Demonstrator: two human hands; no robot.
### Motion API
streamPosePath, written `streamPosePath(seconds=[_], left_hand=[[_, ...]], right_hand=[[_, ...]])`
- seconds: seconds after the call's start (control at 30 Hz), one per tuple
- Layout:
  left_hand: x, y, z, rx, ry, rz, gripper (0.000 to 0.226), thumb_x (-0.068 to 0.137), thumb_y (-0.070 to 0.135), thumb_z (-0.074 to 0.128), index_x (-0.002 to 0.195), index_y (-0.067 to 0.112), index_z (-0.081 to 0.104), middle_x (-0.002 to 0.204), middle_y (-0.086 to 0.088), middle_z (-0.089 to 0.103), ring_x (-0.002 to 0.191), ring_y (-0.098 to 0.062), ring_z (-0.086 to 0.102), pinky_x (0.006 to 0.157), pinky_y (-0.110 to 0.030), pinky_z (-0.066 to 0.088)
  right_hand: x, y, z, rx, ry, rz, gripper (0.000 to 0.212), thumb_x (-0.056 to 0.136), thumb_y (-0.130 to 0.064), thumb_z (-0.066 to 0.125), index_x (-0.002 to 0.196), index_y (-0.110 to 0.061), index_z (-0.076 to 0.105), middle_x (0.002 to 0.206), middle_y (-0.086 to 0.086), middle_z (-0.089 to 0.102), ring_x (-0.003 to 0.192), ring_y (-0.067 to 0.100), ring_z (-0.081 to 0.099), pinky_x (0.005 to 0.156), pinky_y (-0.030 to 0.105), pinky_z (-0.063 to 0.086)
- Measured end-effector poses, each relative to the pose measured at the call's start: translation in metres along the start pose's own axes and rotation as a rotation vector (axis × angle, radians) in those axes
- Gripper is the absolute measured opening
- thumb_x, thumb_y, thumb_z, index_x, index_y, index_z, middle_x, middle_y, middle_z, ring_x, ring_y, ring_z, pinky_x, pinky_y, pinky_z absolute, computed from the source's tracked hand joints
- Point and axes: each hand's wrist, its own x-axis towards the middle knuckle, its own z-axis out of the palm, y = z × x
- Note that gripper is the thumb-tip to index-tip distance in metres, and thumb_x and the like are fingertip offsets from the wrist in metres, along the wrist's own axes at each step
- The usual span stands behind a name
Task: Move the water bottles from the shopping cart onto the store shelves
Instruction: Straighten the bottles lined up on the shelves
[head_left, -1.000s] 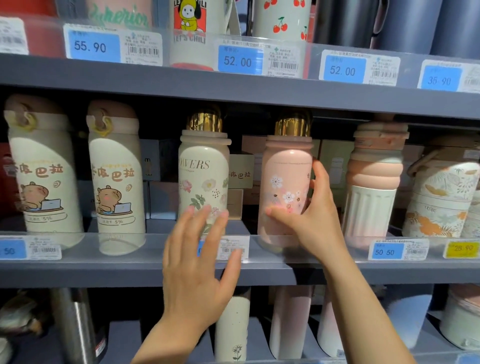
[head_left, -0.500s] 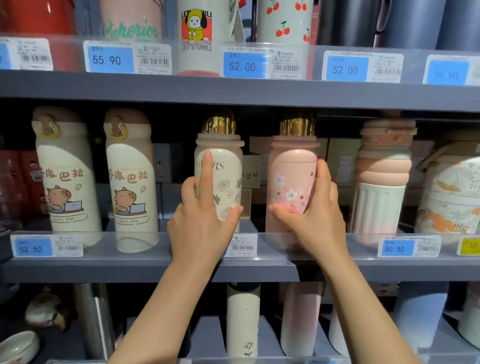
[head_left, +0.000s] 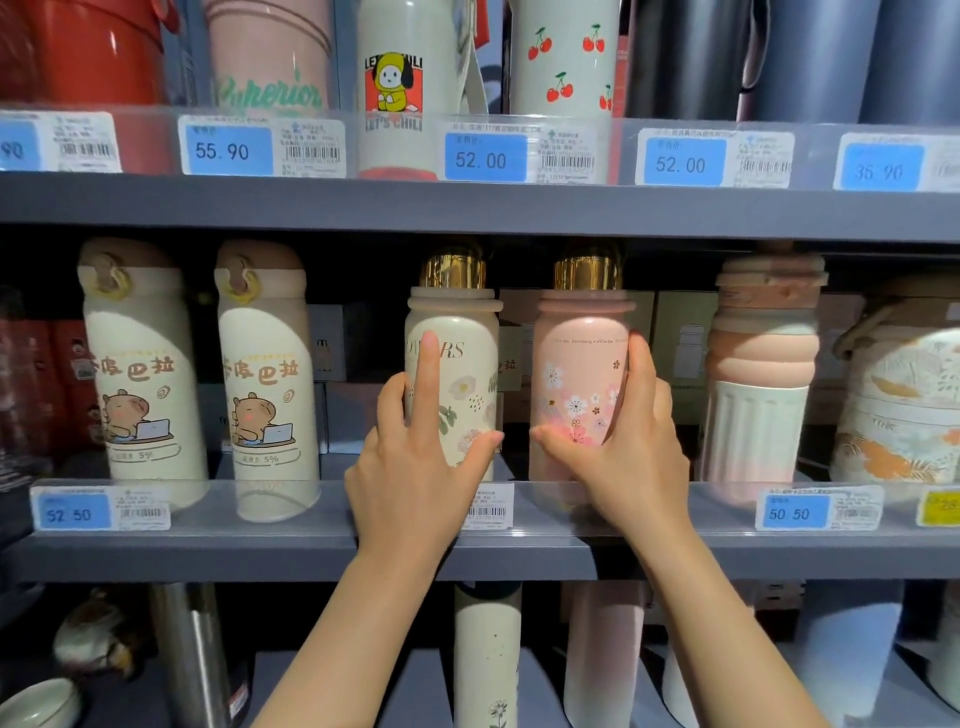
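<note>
Two gold-capped bottles stand side by side on the middle grey shelf (head_left: 260, 556). My left hand (head_left: 415, 467) grips the cream floral bottle (head_left: 467, 384), index finger straight up its front, thumb round its right side. My right hand (head_left: 628, 457) grips the pink floral bottle (head_left: 576, 374), thumb across its lower front, fingers round its right side. Both bottles are upright behind the clear shelf lip. The shopping cart is out of view.
Two cream capybara bottles (head_left: 140, 374) (head_left: 270, 379) stand to the left, a peach-and-white ribbed bottle (head_left: 758, 374) and a floral jug (head_left: 904, 400) to the right. More bottles fill the top shelf (head_left: 467, 208) and the lower shelf. Price tags line the shelf edges.
My left hand rose from below the shelf edge and closed round the cream bottle. My right hand stayed on the pink bottle. The view moved closer.
</note>
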Motion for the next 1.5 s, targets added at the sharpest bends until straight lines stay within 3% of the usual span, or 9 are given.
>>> streamPosePath(seconds=[0.23,0.4,0.7,0.9,1.03,1.27,1.37,1.43,1.5], left_hand=[[-0.007,0.002,0.005,0.003,0.013,-0.027,0.091,0.08,0.071,0.043,0.153,0.032,0.005,0.151,-0.016,0.032,0.117,-0.042,0.052,0.081,-0.05,0.049],[-0.033,0.029,0.021,-0.013,0.16,0.274,0.067,0.093,0.051,0.04,0.151,0.023,0.024,0.158,-0.015,0.017,0.145,-0.033,0.019,0.114,-0.058,0.016],[-0.061,0.095,0.074,0.134,0.046,0.5,0.051,0.1,0.041,0.032,0.146,0.021,0.041,0.153,-0.01,0.037,0.14,-0.028,0.032,0.111,-0.056,0.028],[-0.062,0.092,0.079,0.209,0.073,0.548,0.051,0.102,0.041,0.029,0.143,0.018,0.047,0.151,-0.008,0.04,0.137,-0.026,0.036,0.109,-0.054,0.031],[-0.063,0.089,0.078,0.212,0.072,0.578,0.052,0.101,0.042,0.027,0.143,0.018,0.046,0.149,-0.007,0.044,0.133,-0.026,0.043,0.109,-0.051,0.031],[-0.07,0.097,0.083,0.213,0.149,0.496,0.048,0.099,0.038,0.033,0.14,0.018,0.049,0.144,-0.007,0.049,0.132,-0.025,0.044,0.11,-0.048,0.029],[-0.079,0.113,0.09,0.188,0.166,0.455,0.05,0.097,0.038,0.035,0.142,0.019,0.044,0.144,-0.008,0.049,0.133,-0.026,0.042,0.112,-0.047,0.024],[-0.083,0.122,0.097,0.166,0.181,0.443,0.048,0.096,0.038,0.035,0.14,0.02,0.043,0.141,-0.009,0.052,0.132,-0.026,0.043,0.11,-0.047,0.027],[-0.084,0.126,0.101,0.154,0.225,0.428,0.045,0.097,0.037,0.033,0.137,0.02,0.046,0.135,-0.011,0.058,0.127,-0.026,0.047,0.106,-0.047,0.033]], right_hand=[[-0.005,0.004,-0.007,0.047,0.005,-0.081,0.117,0.066,-0.055,0.078,0.152,-0.032,0.002,0.144,0.005,0.031,0.127,0.026,0.041,0.091,0.038,0.043],[-0.019,0.031,-0.031,0.078,0.281,-0.189,0.079,0.08,-0.048,0.07,0.144,-0.017,0.035,0.137,0.003,0.044,0.125,0.012,0.039,0.101,0.025,0.035],[0.004,0.095,-0.092,-0.065,0.403,-0.037,0.081,0.077,-0.042,0.072,0.142,-0.012,0.034,0.133,0.011,0.043,0.125,0.029,0.042,0.102,0.051,0.039],[0.029,0.089,-0.079,-0.224,0.259,0.095,0.113,0.067,-0.058,0.076,0.152,-0.025,0.009,0.143,0.008,0.029,0.126,0.033,0.04,0.085,0.042,0.044],[0.035,0.094,-0.083,-0.138,0.174,0.066,0.115,0.069,-0.045,0.081,0.152,-0.028,0.004,0.138,0.007,0.032,0.115,0.035,0.051,0.078,0.036,0.041],[0.049,0.112,-0.114,0.304,-0.164,0.117,0.105,0.078,-0.018,0.077,0.152,-0.029,0.003,0.093,-0.029,0.044,0.084,-0.002,0.053,0.081,0.03,0.048],[0.042,0.114,-0.112,0.311,-0.129,0.072,0.1,0.079,-0.03,0.074,0.151,-0.035,0.004,0.121,-0.017,0.052,0.102,0.009,0.056,0.082,0.025,0.041],[0.034,0.111,-0.106,0.15,-0.005,0.023,0.106,0.074,-0.05,0.073,0.151,-0.036,0.001,0.146,-0.004,0.035,0.124,0.022,0.046,0.088,0.035,0.041],[0.028,0.109,-0.096,-0.101,0.116,-0.061,0.116,0.066,-0.066,0.071,0.151,-0.033,-0.001,0.144,0.003,0.03,0.122,0.028,0.046,0.074,0.037,0.043]])
